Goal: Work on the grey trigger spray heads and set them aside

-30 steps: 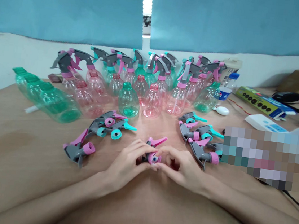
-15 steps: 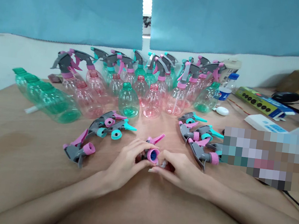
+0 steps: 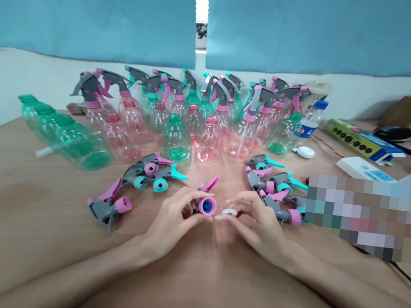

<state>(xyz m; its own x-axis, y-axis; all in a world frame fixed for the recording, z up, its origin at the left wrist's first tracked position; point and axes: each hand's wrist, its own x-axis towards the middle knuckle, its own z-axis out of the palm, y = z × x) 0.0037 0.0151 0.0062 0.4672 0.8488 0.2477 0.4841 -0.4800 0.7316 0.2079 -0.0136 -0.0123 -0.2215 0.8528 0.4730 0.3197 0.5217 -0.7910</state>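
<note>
My left hand (image 3: pixel 175 215) is closed round a grey and pink trigger spray head (image 3: pixel 207 205), whose open pink collar faces me and shows blue inside. A pink trigger sticks up past the fingertips. To its right, my right hand (image 3: pixel 262 223) pinches a small white disc (image 3: pixel 229 212) between thumb and fingers, a little apart from the collar. Whether the disc has a hole I cannot tell. Loose spray heads lie on both sides: a pink-collared one (image 3: pixel 111 208) and a turquoise-collared one (image 3: pixel 160 183) on the left, a pink-collared one (image 3: pixel 277 209) on the right.
Behind my hands stand several green and pink bottles, such as a green bottle (image 3: pixel 177 138) and a pink bottle (image 3: pixel 210 142), many with spray heads on. Green bottles (image 3: pixel 79 141) stand at the left. A blue-capped bottle (image 3: pixel 312 121), a box (image 3: pixel 360 140) and a white device (image 3: pixel 366 170) are at the right.
My right hand has drawn back to the right from the collar, and the white disc in its fingers now shows. The spray head in my left hand has shifted slightly left and up.
</note>
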